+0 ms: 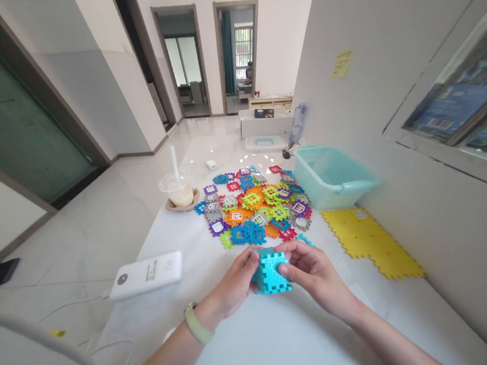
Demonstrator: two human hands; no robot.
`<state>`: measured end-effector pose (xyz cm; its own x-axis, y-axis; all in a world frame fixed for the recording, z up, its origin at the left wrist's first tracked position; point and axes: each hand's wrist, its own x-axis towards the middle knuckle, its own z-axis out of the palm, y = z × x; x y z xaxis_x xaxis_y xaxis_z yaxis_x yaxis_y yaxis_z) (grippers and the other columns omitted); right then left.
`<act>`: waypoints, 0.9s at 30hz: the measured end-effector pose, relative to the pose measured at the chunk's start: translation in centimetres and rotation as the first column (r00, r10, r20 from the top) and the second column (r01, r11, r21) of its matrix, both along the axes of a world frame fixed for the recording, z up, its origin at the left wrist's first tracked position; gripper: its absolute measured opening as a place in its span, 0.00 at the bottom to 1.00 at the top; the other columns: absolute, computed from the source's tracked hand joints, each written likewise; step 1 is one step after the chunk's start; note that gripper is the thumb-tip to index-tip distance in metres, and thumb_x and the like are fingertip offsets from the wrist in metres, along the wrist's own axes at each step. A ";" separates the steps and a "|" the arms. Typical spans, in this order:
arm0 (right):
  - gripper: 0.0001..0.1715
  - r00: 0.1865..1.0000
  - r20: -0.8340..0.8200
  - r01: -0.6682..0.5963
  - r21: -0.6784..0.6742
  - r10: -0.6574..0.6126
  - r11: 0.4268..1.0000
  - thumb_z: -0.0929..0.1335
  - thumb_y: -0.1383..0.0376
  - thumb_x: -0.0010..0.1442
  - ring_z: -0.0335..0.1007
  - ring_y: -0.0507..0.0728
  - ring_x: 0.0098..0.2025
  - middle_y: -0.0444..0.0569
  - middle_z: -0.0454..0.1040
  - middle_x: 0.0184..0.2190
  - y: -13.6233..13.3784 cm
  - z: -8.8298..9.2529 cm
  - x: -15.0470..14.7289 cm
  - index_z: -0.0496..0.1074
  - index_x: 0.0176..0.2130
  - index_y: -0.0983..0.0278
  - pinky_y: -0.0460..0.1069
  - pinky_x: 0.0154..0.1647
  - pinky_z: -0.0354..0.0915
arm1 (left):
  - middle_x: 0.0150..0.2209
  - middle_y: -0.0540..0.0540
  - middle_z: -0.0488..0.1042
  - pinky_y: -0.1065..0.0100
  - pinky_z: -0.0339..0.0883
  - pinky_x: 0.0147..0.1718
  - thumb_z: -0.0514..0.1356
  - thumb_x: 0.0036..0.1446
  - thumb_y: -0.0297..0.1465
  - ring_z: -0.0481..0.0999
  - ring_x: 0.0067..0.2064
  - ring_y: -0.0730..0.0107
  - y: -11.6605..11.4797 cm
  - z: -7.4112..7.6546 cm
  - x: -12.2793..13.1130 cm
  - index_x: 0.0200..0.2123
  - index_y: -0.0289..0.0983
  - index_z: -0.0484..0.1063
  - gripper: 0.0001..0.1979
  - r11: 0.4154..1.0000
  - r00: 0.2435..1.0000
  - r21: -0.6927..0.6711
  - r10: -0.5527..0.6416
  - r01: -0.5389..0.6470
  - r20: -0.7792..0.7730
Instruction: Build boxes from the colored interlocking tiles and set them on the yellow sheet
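White table (260,353), colourful plastic tiles (249,205) heaped toward its far end, and a blue tile cube (270,274) held over its near part, firmly grasped between left hand (234,284) and right hand (315,273), fingertips (283,269) pressed squarely on opposite faces for a steady, even hold.

White power bank (145,275) on tabletop (225,345); lidded drink cup (177,190) with straw; teal plastic bin (333,177) by wall (391,105).

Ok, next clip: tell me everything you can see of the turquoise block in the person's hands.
The turquoise block is a boxy assembly of interlocking plastic tiles with notched edges and grids of square openings. It is held between the left hand and right hand, over the white tabletop.
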<state>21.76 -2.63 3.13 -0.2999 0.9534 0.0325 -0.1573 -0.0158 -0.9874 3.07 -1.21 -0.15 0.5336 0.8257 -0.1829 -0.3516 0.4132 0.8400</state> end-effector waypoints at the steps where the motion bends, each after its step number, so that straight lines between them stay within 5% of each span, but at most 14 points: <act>1: 0.18 1.000 -0.002 0.000 0.002 0.000 1.000 0.75 0.55 0.57 0.68 0.51 0.29 0.45 0.74 0.29 0.0 0.1 0.0 0.73 0.44 0.61 0.46 0.30 0.67 | 0.46 0.42 0.75 0.62 0.72 0.35 0.61 0.55 0.56 0.77 0.42 0.57 0.0 0.1 0.0 0.51 0.41 0.68 0.29 1.000 1.000 0.000 0.014 -0.014 -0.003; 5: 0.18 1.000 0.004 0.012 0.007 -0.012 1.000 0.74 0.55 0.58 0.66 0.51 0.28 0.44 0.73 0.29 -0.1 0.2 0.0 0.73 0.45 0.61 0.46 0.28 0.66 | 0.50 0.41 0.72 0.59 0.72 0.39 0.58 0.59 0.55 0.76 0.44 0.57 -0.1 0.4 -0.1 0.58 0.44 0.62 0.31 1.000 0.999 0.009 -0.003 0.003 0.037; 10: 0.18 0.998 0.039 0.053 0.013 -0.054 0.998 0.74 0.55 0.58 0.66 0.51 0.28 0.43 0.71 0.28 -0.1 0.2 0.1 0.74 0.44 0.61 0.46 0.28 0.65 | 0.57 0.41 0.67 0.58 0.67 0.50 0.72 0.50 0.45 0.70 0.55 0.51 -0.4 1.1 -0.1 0.62 0.47 0.55 0.41 0.983 0.997 0.181 -0.037 0.024 0.067; 16: 0.17 0.994 0.090 0.064 0.043 -0.068 0.997 0.73 0.55 0.59 0.66 0.52 0.29 0.44 0.71 0.28 -0.1 0.1 -0.1 0.73 0.44 0.61 0.46 0.28 0.64 | 0.56 0.38 0.68 0.55 0.62 0.54 0.65 0.60 0.41 0.68 0.57 0.50 -0.9 1.5 0.4 0.57 0.41 0.58 0.27 0.949 0.999 0.312 -0.046 0.051 -0.024; 27: 0.18 0.992 0.121 0.017 0.022 -0.020 1.000 0.73 0.55 0.60 0.67 0.51 0.30 0.44 0.73 0.30 -0.2 -0.1 -0.3 0.72 0.46 0.62 0.46 0.31 0.65 | 0.51 0.42 0.63 0.56 0.62 0.50 0.59 0.61 0.39 0.66 0.52 0.56 -0.8 1.6 -0.3 0.54 0.39 0.55 0.23 0.915 0.962 0.389 0.002 0.108 -0.272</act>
<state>21.46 -2.87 2.98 -0.2854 0.9583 0.0165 -0.0361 0.0064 -0.9993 2.77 -2.01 1.49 0.5572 0.8302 0.0148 -0.0841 0.0387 0.9957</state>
